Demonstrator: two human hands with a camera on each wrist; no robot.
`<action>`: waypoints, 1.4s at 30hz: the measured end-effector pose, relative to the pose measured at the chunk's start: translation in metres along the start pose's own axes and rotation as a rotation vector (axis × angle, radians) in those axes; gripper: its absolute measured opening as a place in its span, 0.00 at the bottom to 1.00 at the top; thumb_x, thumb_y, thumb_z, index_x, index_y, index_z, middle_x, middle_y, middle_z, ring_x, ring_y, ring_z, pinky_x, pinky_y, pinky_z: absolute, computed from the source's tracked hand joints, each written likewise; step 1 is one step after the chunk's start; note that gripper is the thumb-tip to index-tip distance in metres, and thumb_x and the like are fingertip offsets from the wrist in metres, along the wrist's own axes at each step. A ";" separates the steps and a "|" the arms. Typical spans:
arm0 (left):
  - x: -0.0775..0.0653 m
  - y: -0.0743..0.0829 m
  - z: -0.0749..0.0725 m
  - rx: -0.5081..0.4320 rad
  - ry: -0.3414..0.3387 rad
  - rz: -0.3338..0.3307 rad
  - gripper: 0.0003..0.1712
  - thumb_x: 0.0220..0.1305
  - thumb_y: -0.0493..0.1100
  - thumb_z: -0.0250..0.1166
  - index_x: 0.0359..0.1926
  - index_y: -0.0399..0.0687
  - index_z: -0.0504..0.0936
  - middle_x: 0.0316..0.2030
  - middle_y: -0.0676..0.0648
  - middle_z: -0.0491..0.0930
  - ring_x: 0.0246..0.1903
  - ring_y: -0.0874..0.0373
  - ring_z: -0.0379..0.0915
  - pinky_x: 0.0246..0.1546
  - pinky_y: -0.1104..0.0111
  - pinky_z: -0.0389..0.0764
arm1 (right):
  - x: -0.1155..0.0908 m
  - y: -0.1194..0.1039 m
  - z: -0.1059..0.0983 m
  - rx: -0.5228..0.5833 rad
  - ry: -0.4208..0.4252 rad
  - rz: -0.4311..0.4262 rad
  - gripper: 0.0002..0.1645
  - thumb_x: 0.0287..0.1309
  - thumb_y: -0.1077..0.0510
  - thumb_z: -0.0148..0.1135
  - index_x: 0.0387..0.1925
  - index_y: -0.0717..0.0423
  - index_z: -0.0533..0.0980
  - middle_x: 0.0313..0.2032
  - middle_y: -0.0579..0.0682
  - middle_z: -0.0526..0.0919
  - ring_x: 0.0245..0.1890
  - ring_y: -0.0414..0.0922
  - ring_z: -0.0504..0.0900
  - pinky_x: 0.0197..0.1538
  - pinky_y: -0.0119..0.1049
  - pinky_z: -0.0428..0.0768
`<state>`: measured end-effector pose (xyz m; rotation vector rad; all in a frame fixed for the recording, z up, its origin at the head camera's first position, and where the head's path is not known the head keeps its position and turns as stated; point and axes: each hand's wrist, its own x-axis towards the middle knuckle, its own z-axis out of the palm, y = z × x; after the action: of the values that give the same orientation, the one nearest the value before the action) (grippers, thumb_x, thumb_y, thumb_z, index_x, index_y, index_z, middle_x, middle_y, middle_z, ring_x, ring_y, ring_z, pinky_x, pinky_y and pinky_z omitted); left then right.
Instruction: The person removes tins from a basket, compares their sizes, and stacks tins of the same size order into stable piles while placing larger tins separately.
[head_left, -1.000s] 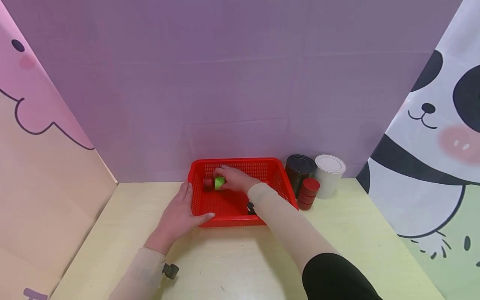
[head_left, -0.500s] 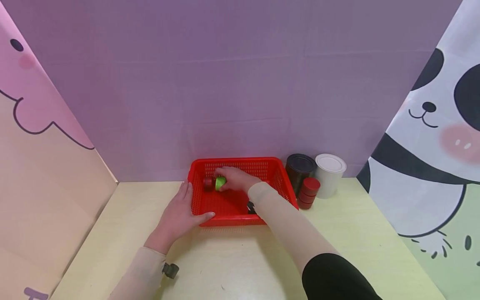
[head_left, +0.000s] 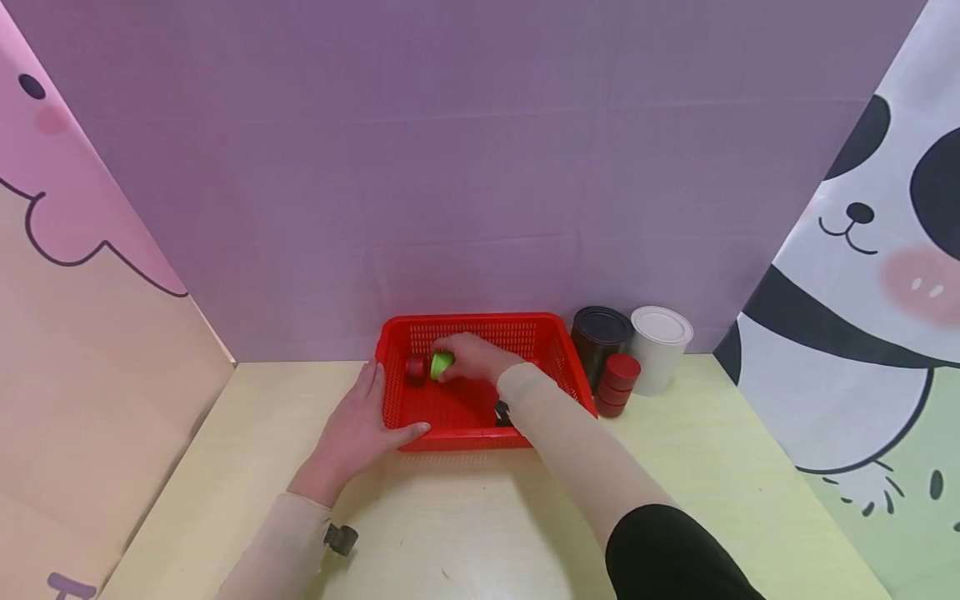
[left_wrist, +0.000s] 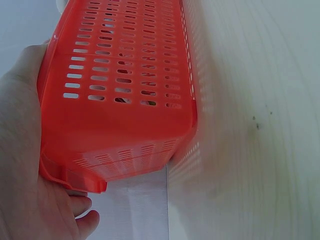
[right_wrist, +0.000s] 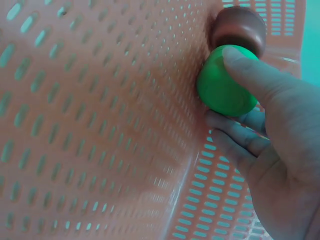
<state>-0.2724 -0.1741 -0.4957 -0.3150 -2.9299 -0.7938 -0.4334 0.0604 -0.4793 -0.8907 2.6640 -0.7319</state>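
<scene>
Inside the red plastic basket (head_left: 468,442), my right hand (head_left: 474,360) pinches a small green rounded cylinder (head_left: 441,365) lying on its side. The right wrist view has the thumb on top of the green cylinder (right_wrist: 225,85) and fingers beneath it. Just past its far end lies a dark red cylinder (head_left: 416,369), overlapped by the green one in the right wrist view (right_wrist: 240,27). My left hand (head_left: 356,437) rests at the basket's front left corner, fingers along the left rim and thumb over the front rim. The left wrist view shows that hand against the outside of the basket (left_wrist: 125,125).
Right of the basket stand a dark canister (head_left: 600,342) and a white canister (head_left: 660,350). In front of them is a stack of red cylinders (head_left: 618,383). Behind the basket rises a purple backdrop (head_left: 480,183); the pale wooden table (head_left: 465,525) extends in front.
The green cylinder has tilted slightly and edged a little to the right with my right hand. My left hand and the basket keep their places.
</scene>
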 end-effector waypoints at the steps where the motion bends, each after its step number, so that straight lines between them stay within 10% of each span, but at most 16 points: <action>1: 0.000 0.000 0.000 -0.003 -0.002 0.001 0.78 0.57 0.72 0.80 0.89 0.36 0.46 0.88 0.36 0.46 0.84 0.34 0.50 0.64 0.40 0.83 | 0.000 0.001 -0.001 0.001 -0.002 -0.003 0.32 0.66 0.56 0.81 0.70 0.49 0.82 0.56 0.46 0.85 0.56 0.48 0.80 0.67 0.46 0.84; 21: 0.001 -0.008 -0.003 -0.024 0.025 0.014 0.78 0.58 0.75 0.78 0.90 0.38 0.45 0.88 0.38 0.48 0.83 0.35 0.54 0.61 0.40 0.86 | -0.015 -0.020 -0.046 0.208 0.066 -0.036 0.28 0.64 0.53 0.82 0.59 0.50 0.77 0.54 0.50 0.83 0.55 0.51 0.82 0.55 0.37 0.89; 42: 0.001 -0.003 -0.002 -0.034 0.032 0.007 0.79 0.57 0.74 0.79 0.89 0.37 0.45 0.87 0.36 0.49 0.83 0.34 0.53 0.62 0.40 0.85 | -0.078 -0.013 -0.070 0.128 0.152 -0.007 0.32 0.65 0.55 0.78 0.67 0.57 0.77 0.55 0.53 0.85 0.51 0.50 0.83 0.59 0.43 0.87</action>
<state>-0.2737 -0.1779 -0.4953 -0.3118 -2.8869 -0.8398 -0.3916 0.1261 -0.4076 -0.8430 2.7076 -0.9971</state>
